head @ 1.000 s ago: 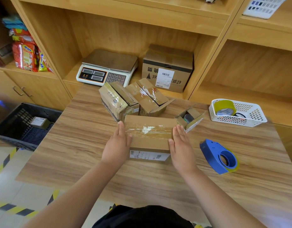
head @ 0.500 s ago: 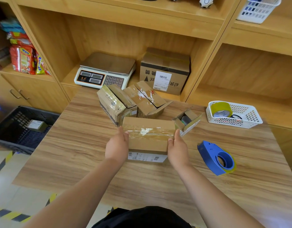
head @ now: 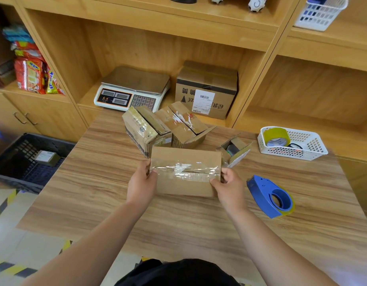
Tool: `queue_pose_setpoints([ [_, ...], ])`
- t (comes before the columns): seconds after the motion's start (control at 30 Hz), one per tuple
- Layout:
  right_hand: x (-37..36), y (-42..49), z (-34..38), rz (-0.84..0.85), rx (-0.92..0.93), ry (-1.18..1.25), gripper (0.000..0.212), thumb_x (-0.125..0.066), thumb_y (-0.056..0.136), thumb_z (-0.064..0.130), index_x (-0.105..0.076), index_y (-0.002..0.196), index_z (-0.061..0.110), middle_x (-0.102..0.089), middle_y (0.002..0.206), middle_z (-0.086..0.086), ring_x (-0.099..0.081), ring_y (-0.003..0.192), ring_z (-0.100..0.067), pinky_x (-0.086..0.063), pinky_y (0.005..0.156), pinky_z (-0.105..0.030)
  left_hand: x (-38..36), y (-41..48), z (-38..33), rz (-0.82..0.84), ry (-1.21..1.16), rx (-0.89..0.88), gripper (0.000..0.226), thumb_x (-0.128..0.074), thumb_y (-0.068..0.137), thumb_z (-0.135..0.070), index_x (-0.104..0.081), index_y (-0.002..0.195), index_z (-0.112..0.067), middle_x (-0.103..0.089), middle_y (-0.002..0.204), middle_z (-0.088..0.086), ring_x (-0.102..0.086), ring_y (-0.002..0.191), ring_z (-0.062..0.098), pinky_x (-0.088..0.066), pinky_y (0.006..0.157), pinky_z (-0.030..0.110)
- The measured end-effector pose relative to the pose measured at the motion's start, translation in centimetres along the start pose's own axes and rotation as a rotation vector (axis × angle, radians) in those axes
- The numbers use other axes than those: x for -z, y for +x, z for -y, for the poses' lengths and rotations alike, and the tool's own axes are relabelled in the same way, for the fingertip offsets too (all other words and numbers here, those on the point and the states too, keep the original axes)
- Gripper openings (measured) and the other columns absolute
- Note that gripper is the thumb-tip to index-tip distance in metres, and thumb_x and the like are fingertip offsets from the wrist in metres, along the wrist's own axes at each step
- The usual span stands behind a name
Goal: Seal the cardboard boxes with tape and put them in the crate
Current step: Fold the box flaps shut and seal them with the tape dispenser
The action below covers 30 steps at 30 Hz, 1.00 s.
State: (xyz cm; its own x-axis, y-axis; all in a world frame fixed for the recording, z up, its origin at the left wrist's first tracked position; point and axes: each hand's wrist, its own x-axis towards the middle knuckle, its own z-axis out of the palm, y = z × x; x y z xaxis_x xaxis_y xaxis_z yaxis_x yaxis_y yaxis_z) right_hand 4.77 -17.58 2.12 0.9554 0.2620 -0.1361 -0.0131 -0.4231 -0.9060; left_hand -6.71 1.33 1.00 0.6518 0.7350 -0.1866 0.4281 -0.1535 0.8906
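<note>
Hands, 2, grip 1 taped box.

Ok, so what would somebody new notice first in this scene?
The taped cardboard box at the middle of the table, gripped at both ends by the left hand and right hand. Then the blue tape dispenser lying to its right, and the dark crate on the floor at left, holding one small box.
</note>
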Motion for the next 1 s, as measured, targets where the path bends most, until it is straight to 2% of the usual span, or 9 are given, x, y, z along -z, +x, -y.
queue_pose_setpoints([
  [0.13, -0.4, -0.8, -1.3, -0.022, -0.006, 0.068, 0.027, -0.071, 0.078, -0.001, -0.064, 0.094, 0.019, -0.070, 0.095, 0.010, -0.065, 0.093, -0.001, -0.045, 0.083, -0.014, 0.2, -1.0, 0.5, 0.005, -0.165, 0.007, 0.025, -0.052, 0.094, -0.005, -0.052, 0.111, -0.023, -0.065, 0.102, -0.015, -0.060, 0.098, -0.001, -0.044, 0.080, 0.017],
  [0.3, -0.5, -1.0, -2.3, -0.024, -0.029, 0.090, 0.029, -0.070, 0.076, -0.009, -0.060, 0.083, 0.018, -0.071, 0.092, 0.003, -0.066, 0.088, -0.002, -0.051, 0.089, -0.021, 0.0, -1.5, 1.6, 0.005, -0.186, 0.050, 0.027, -0.056, 0.091, -0.001, -0.050, 0.108, -0.021, -0.065, 0.104, -0.011, -0.060, 0.102, 0.006, -0.044, 0.085, 0.020],
  [0.4, -0.2, -1.5, -2.0, 0.027, -0.022, 0.146, 0.025, -0.067, 0.082, -0.002, -0.059, 0.097, 0.017, -0.069, 0.100, 0.003, -0.065, 0.100, -0.007, -0.049, 0.091, -0.016, 0.2, -1.9, 1.8, 0.017, -0.187, 0.083, 0.030, -0.056, 0.091, 0.000, -0.048, 0.112, -0.019, -0.064, 0.107, -0.006, -0.060, 0.103, 0.007, -0.046, 0.085, 0.020],
  [0.5, 0.3, -2.6, -1.4, 0.076, -0.038, 0.204, 0.026, -0.058, 0.094, 0.020, -0.052, 0.119, 0.022, -0.066, 0.102, 0.014, -0.059, 0.097, 0.010, -0.042, 0.082, -0.002, 0.5, -2.8, 1.5, 0.009, -0.278, 0.122, 0.024, -0.057, 0.093, -0.008, -0.049, 0.113, -0.018, -0.064, 0.103, -0.007, -0.059, 0.093, 0.001, -0.047, 0.075, 0.017],
  [0.57, 0.4, -2.9, -1.4, 0.063, -0.020, 0.172, 0.020, -0.048, 0.099, 0.028, -0.063, 0.107, 0.019, -0.067, 0.094, 0.013, -0.060, 0.092, 0.006, -0.045, 0.082, -0.011, 0.6, -3.3, 1.4, 0.023, -0.325, 0.136, 0.021, -0.054, 0.096, -0.024, -0.052, 0.116, -0.020, -0.062, 0.103, -0.009, -0.056, 0.092, -0.002, -0.042, 0.073, 0.013],
  [0.63, 0.3, -2.9, -1.8, 0.038, -0.033, 0.120, 0.034, -0.044, 0.100, 0.030, -0.068, 0.084, 0.012, -0.067, 0.080, 0.006, -0.060, 0.082, -0.012, -0.045, 0.080, -0.029, 0.6, -3.6, 1.9, 0.048, -0.338, 0.134, 0.037, -0.050, 0.088, -0.048, -0.059, 0.115, -0.025, -0.064, 0.106, -0.009, -0.058, 0.101, 0.006, -0.044, 0.084, 0.023],
  [0.7, 0.2, -2.9, -2.1, 0.033, -0.053, 0.083, 0.034, -0.046, 0.100, 0.026, -0.068, 0.076, 0.016, -0.068, 0.075, 0.001, -0.057, 0.072, -0.016, -0.044, 0.076, -0.035, 0.6, -3.6, 2.1, 0.052, -0.322, 0.161, 0.044, -0.043, 0.082, -0.058, -0.064, 0.110, -0.031, -0.066, 0.102, -0.010, -0.060, 0.101, 0.012, -0.046, 0.090, 0.033],
  [0.83, 0.1, -2.8, -3.0, 0.089, -0.086, 0.014, 0.029, -0.049, 0.097, 0.021, -0.064, 0.086, -0.002, -0.058, 0.075, -0.024, -0.046, 0.065, -0.019, -0.035, 0.062, -0.033, 0.3, -3.3, 2.1, 0.039, -0.223, 0.204, 0.026, -0.044, 0.098, -0.036, -0.067, 0.092, -0.025, -0.068, 0.087, -0.004, -0.060, 0.084, 0.014, -0.045, 0.075, 0.030],
  [1.0, 0.2, -3.0, -4.3, 0.100, -0.150, -0.007, 0.023, -0.051, 0.093, 0.008, -0.054, 0.075, -0.006, -0.044, 0.064, -0.004, -0.036, 0.064, -0.014, -0.027, 0.060, -0.030, 0.1, -3.4, 3.1, 0.110, -0.189, 0.195, 0.025, -0.045, 0.098, -0.020, -0.069, 0.092, -0.022, -0.068, 0.084, 0.005, -0.055, 0.075, 0.016, -0.039, 0.065, 0.027],
])
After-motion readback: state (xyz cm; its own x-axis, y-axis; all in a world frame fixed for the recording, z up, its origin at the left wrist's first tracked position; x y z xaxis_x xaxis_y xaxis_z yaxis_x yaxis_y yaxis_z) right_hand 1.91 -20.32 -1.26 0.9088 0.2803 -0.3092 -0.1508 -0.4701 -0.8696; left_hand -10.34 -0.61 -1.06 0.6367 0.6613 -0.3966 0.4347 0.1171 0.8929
